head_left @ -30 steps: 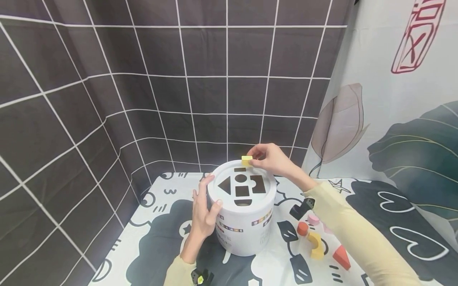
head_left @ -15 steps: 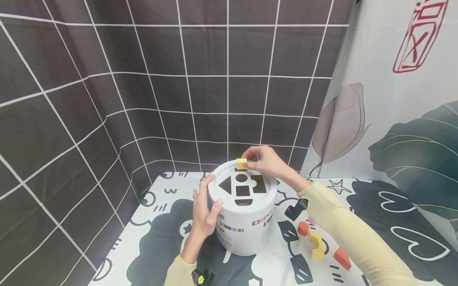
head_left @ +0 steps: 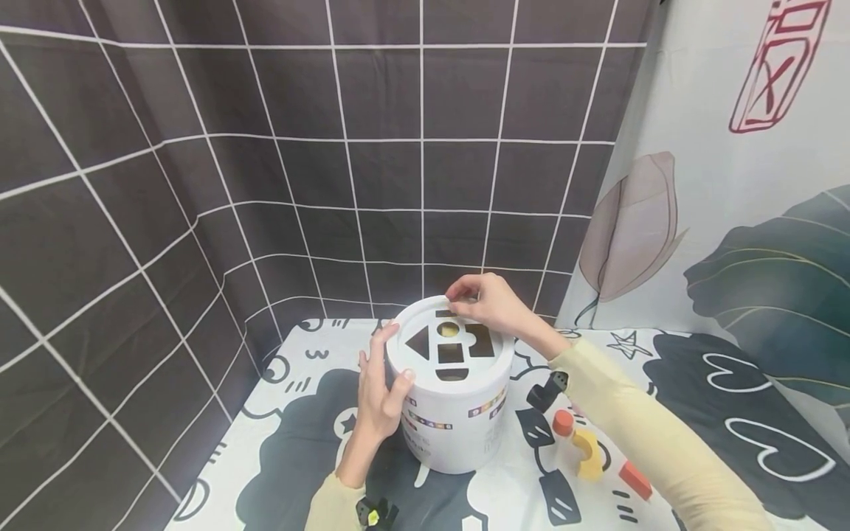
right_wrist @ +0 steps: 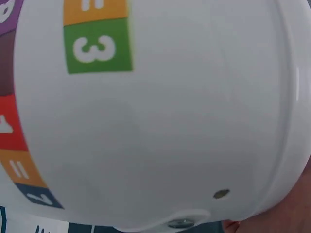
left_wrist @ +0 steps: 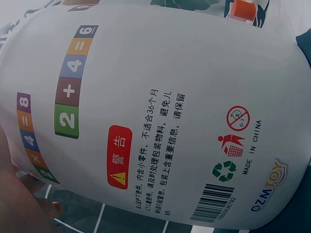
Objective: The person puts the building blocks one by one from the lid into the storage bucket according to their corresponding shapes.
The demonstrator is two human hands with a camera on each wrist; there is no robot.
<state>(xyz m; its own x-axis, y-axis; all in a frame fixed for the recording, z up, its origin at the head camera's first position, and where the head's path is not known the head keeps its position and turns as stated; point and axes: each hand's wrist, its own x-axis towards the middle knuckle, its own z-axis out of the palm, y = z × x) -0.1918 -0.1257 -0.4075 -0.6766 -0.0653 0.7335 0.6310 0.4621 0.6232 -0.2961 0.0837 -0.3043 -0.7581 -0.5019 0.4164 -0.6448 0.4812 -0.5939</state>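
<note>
A white plastic shape-sorter bucket (head_left: 454, 446) stands upright, its lid (head_left: 420, 366) cut with several shaped holes. Yellow shows through the round hole, apparently a yellow block (head_left: 449, 331) inside. My left hand (head_left: 380, 394) rests against the bucket's left side, with the thumb on the rim and fingers extended along the edge. Over the far part of the lid, by the small rectangular hole, is my right hand (head_left: 488, 301), its fingers loosely bent and no block visible in them. Both wrist views are mostly filled by the bucket's printed wall (left_wrist: 121, 63), with only part of each hand at the edge.
Right of the bucket lie a red cylinder (head_left: 563, 422), a yellow arch block (head_left: 588, 455) and a red block (head_left: 636, 480) on the patterned cloth (head_left: 505, 494). The right forearm passes above the cloth beside them. A dark grid curtain (head_left: 385, 177) hangs behind.
My right hand moved slightly left with the yellow block to the far rectangular hole. The block has left the fingers, and yellow now shows through the round hole. The left hand stayed put.
</note>
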